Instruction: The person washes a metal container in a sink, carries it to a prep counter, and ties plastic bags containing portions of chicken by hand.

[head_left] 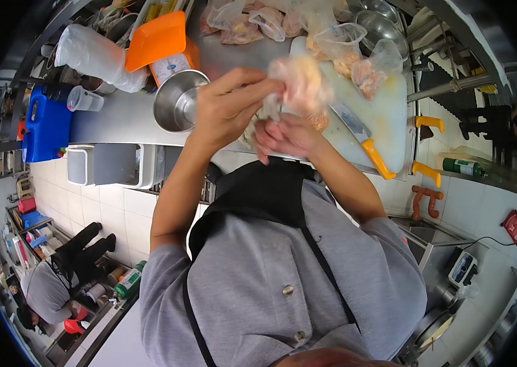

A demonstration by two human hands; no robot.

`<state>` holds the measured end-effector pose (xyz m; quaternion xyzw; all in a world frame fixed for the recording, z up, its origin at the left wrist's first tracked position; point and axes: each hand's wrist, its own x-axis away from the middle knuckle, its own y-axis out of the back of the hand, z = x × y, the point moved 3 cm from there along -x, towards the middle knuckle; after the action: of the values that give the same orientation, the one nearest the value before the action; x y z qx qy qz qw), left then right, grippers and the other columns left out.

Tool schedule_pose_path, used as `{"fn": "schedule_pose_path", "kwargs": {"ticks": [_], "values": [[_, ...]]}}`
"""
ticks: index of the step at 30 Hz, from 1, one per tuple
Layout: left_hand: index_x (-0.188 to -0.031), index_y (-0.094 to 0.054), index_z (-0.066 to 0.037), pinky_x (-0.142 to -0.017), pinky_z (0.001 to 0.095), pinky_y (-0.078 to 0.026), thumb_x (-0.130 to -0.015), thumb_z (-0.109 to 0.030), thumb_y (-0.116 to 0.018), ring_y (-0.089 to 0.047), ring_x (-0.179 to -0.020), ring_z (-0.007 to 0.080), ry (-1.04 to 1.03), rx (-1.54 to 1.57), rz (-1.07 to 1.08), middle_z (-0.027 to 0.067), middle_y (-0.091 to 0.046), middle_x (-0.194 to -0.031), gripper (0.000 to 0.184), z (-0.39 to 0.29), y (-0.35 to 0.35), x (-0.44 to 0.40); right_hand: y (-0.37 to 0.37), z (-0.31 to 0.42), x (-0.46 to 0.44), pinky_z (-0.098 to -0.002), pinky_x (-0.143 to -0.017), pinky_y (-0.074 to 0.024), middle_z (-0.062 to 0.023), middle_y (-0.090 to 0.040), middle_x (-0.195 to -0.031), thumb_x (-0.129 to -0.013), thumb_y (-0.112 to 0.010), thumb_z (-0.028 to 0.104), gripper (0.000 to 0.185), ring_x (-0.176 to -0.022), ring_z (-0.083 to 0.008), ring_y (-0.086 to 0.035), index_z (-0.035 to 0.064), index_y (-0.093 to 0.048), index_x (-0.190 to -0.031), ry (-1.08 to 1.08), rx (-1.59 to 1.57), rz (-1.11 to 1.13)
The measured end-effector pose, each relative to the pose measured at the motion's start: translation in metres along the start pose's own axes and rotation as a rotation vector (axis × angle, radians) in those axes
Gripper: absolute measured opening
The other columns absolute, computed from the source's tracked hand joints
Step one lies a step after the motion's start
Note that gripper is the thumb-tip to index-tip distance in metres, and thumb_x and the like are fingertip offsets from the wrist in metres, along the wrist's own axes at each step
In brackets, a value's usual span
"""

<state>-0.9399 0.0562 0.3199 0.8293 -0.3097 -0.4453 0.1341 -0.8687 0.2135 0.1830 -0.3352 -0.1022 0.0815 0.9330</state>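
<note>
My left hand [231, 104] is closed, with thumb and fingertips pinching the edge of a pale pink and yellowish piece of raw chicken [301, 85], smeared by motion. Just below it, my right hand [288, 136] has its fingers curled; something whitish and translucent shows beside them, too blurred to name. More raw meat [318, 120] lies on the white cutting board [387, 131] behind the right hand. On that board rests a knife [356, 131] with a yellow handle, right of my right hand. A steel bowl [176, 101] stands left of my left hand.
Clear bags of raw chicken [240, 27] lie along the back, with another bag [368, 76] on the board. An orange scale [160, 49] and a blue jerrycan [44, 125] are on the left. Metal bowls [384, 33] sit back right. Another person [50, 287] is at lower left.
</note>
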Motion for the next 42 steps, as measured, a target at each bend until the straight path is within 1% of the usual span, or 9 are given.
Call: {"fn": "schedule_pose_path", "kwargs": {"ticks": [4,6,7,9,13,17,25,29,42], "values": [[-0.096,-0.073,-0.002,-0.082,0.0299,-0.049,-0.082,-0.002,-0.070,-0.062,-0.090,0.0209,0.003,0.220,0.363,0.0081,-0.065,-0.100,0.014,0.027,0.003,0.010,0.023,0.010,-0.035,-0.0377,-0.081,-0.0495,-0.0069,-0.060,-0.089,-0.099,-0.056,0.026,0.019,-0.089,-0.0234,-0.058,0.0082,-0.064,-0.102,0.020,0.082,-0.042],[-0.096,-0.073,-0.001,-0.083,0.0295,-0.048,-0.083,-0.002,-0.070,-0.061,-0.092,0.0208,0.177,0.119,0.351,0.0077,-0.065,-0.101,0.014,0.034,-0.001,0.016,-0.015,0.071,-0.039,-0.0391,-0.083,-0.0477,-0.0095,-0.063,-0.092,-0.094,-0.061,0.021,0.015,-0.094,-0.0267,-0.055,0.0095,-0.070,-0.100,0.372,1.252,0.290],[-0.097,-0.073,-0.001,-0.084,0.0292,-0.048,-0.084,-0.002,-0.069,-0.061,-0.095,0.0208,0.359,0.021,0.330,0.0072,-0.064,-0.101,0.013,0.041,-0.004,0.024,-0.022,0.069,-0.039,-0.0391,-0.083,-0.0477,-0.0095,-0.063,-0.092,-0.094,-0.061,0.021,0.015,-0.094,-0.0267,-0.055,0.0095,-0.070,-0.100,0.373,1.253,0.298],[-0.099,-0.073,-0.001,-0.083,0.0286,-0.048,-0.086,-0.002,-0.068,-0.061,-0.093,0.0190,0.434,0.076,0.118,0.0065,-0.064,-0.100,0.014,0.056,-0.016,0.038,-0.039,0.071,-0.033,-0.0362,-0.082,-0.0449,-0.0083,-0.062,-0.088,-0.088,-0.063,0.013,0.014,-0.090,-0.0268,-0.053,0.0048,-0.069,-0.098,0.701,1.615,-0.155],[-0.103,-0.072,0.000,-0.073,0.0306,-0.052,-0.088,0.003,-0.062,-0.064,-0.086,0.0180,0.779,0.426,-0.345,0.0103,-0.066,-0.097,0.018,0.079,-0.047,0.068,-0.035,0.035,-0.035,-0.0384,-0.081,-0.0456,-0.0077,-0.060,-0.091,-0.080,-0.067,0.010,0.016,-0.092,-0.0290,-0.052,0.0060,-0.069,-0.095,0.847,1.527,-0.405],[-0.109,-0.070,0.001,-0.070,0.0274,-0.050,-0.091,-0.001,-0.060,-0.061,-0.081,0.0133,0.781,0.107,-0.268,0.0087,-0.065,-0.096,0.021,0.091,-0.061,0.100,-0.054,0.005,-0.020,-0.0424,-0.083,-0.0451,-0.0099,-0.059,-0.097,-0.075,-0.070,0.013,0.020,-0.096,-0.0329,-0.050,0.0056,-0.068,-0.093,0.923,1.644,-0.502],[-0.103,-0.069,0.006,-0.072,0.0242,-0.049,-0.093,-0.003,-0.060,-0.060,-0.084,0.0109,1.041,0.529,-0.376,0.0093,-0.066,-0.100,0.015,0.094,-0.079,0.113,-0.026,-0.037,-0.028,-0.0411,-0.073,-0.0467,-0.0087,-0.060,-0.088,-0.072,-0.072,0.014,0.017,-0.089,-0.0322,-0.052,0.0064,-0.063,-0.084,0.767,1.417,-0.592],[-0.114,-0.063,0.005,-0.074,0.0235,-0.047,-0.095,-0.002,-0.059,-0.060,-0.085,0.0108,0.912,0.659,-0.532,0.0056,-0.065,-0.094,0.020,0.093,-0.088,0.109,-0.014,-0.039,-0.031,-0.0425,-0.069,-0.0471,-0.0091,-0.062,-0.082,-0.072,-0.072,0.014,0.017,-0.083,-0.0329,-0.055,0.0050,-0.060,-0.080,0.691,1.349,-0.662],[-0.099,-0.067,0.003,-0.080,0.0232,-0.045,-0.091,-0.005,-0.065,-0.059,-0.087,0.0112,0.970,0.688,0.072,0.0051,-0.064,-0.094,0.011,0.115,-0.061,0.109,0.000,-0.032,-0.028,-0.0405,-0.069,-0.0498,-0.0144,-0.065,-0.081,-0.079,-0.069,0.011,0.014,-0.078,-0.0313,-0.062,0.0023,-0.063,-0.088,0.497,1.069,-0.520]]}}
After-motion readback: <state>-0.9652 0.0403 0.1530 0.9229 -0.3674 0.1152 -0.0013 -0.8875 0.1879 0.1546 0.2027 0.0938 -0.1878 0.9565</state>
